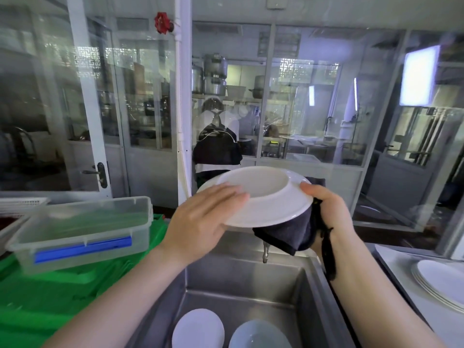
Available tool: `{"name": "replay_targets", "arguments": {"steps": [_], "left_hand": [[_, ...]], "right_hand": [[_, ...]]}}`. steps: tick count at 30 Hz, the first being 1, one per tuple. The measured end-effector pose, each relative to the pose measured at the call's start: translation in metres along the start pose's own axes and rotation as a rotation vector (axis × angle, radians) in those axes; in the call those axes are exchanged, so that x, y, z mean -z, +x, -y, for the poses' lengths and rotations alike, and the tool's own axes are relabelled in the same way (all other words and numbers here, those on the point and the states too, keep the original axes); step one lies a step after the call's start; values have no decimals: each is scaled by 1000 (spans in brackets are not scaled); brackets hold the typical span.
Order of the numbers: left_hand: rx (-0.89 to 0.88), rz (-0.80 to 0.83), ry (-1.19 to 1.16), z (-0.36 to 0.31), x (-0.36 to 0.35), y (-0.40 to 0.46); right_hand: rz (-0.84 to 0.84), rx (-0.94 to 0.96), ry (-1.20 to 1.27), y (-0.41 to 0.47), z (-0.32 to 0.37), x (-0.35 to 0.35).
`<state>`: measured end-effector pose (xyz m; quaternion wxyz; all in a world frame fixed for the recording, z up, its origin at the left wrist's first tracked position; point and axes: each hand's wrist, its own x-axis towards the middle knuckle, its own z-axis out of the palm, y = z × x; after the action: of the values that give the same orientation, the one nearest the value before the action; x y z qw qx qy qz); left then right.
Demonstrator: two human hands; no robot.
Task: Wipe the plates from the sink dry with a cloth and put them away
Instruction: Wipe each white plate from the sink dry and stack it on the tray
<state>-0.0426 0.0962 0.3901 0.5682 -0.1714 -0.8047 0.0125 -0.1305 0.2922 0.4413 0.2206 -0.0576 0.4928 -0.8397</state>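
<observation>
Plate [261, 197] upturned above the sink [241, 280]: our left hand [200, 219] steadies it flat-fingered, right hand [326, 212] grips the cloth [288, 232] beneath; two plates [198, 330] await, a stack [442, 280] looks done.

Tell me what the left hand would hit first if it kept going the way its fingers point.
The left hand lies with fingers pointing right across the upturned white plate. Going on, it would likely meet the plate's raised foot ring, then the right hand holding the dark cloth.
</observation>
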Motion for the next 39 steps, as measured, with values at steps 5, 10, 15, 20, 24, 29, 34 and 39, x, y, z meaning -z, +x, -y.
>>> {"name": "replay_targets", "arguments": {"steps": [5,10,15,20,24,29,34,39], "left_hand": [[1071,-151,-1002,-8,2,-4],[1543,-140,-1813,-2,7,0],[1508,-283,-1786,-12,3,0],[1298,-354,-1659,-14,4,0],[1230,-396,-1582,-21,4,13],[1237,-522,-1466,-32,0,22],[1222,-585,-1306,-40,-7,27],[1174,-525,-1362,-35,2,20]], "right_hand": [[-19,66,63,0,2,5],[-42,56,25,-4,-2,5],[-128,67,-105,6,-5,13],[-175,510,-124,21,1,23],[-92,1017,-803,24,-9,13],[-18,1165,-907,11,-46,3],[182,1356,-961,-3,-74,-18],[158,1275,-856,8,-66,-8]]}}
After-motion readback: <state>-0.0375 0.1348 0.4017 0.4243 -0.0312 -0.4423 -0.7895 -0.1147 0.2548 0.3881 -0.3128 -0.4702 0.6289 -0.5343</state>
